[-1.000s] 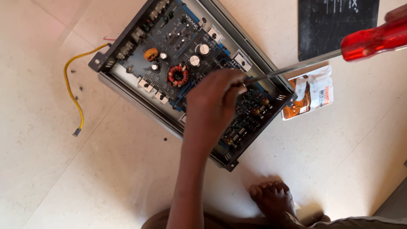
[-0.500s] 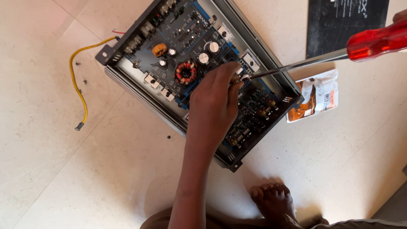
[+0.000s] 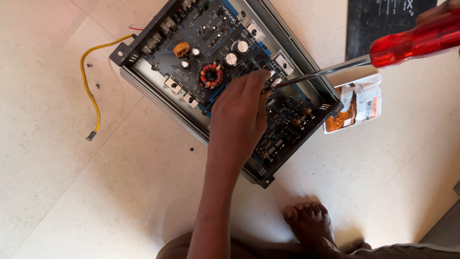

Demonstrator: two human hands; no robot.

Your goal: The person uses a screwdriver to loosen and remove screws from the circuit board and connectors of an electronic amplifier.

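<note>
So the fingers [image 3: 256, 84] of the left hand [image 3: 238, 117] are bunched together and pinching right at the tip of the screwdriver [image 3: 335, 67], seemingly steadying it where it meets the board, though whether a screw sits between them I can't tell. That hand reaches across the middle of the opened amplifier [image 3: 225, 81], which lies flat on the tiled floor [image 3: 96, 192] with its cover off, so the blue circuit board [image 3: 215, 57] faces up and is easy to get at. The right hand [image 3: 433, 12] only shows at the top right corner, wrapped around the red handle [image 3: 414, 41], shaft angled down to the left toward the board. A yellow wire [image 3: 86, 81] trails off the left corner, a small clear packet [image 3: 354, 103] lies just beside the right edge, and a bare foot [image 3: 309, 223] rests below. Compared with half a second back, the pinch looks the same; the view has mostly drifted, putting the amplifier a little higher in frame.
</note>
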